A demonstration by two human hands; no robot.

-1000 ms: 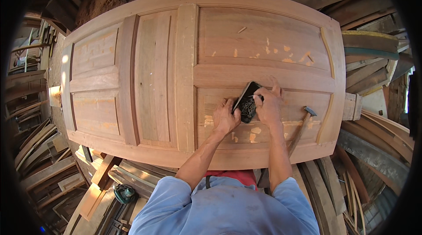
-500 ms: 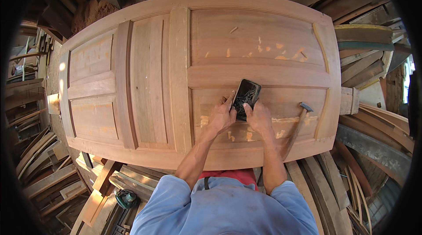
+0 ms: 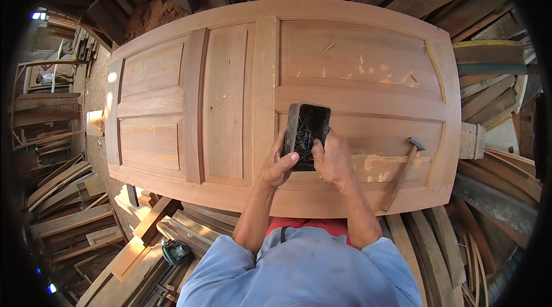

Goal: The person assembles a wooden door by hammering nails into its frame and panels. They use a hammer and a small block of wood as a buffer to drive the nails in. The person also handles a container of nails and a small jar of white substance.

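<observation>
A dark, rectangular open box (image 3: 324,112) is tilted up toward me above the wooden panel door (image 3: 264,77). Many thin dark nails (image 3: 303,134) lie loose inside it. My left hand (image 3: 279,164) is closed round the box's left side, its thumb on the near left rim. On the right side my right hand (image 3: 333,157) is closed at the wall, thumb dipping inside by the nails and fingers outside; whether it pinches a nail cannot be seen. A hammer (image 3: 402,176) with a wooden handle rests on the door, right of my hands.
Small wood slivers (image 3: 329,47) and orange filler patches (image 3: 386,81) mark the door's panels. Stacked boards (image 3: 489,54) crowd the right and far sides. A green power tool (image 3: 175,251) sits among timber at the lower left. A wooden block (image 3: 471,140) adjoins the door's right end.
The box has come closer to me and a little left against the door, and is now tipped more upright. My left hand has shifted its hold lower on the box. The hammer stays put.
</observation>
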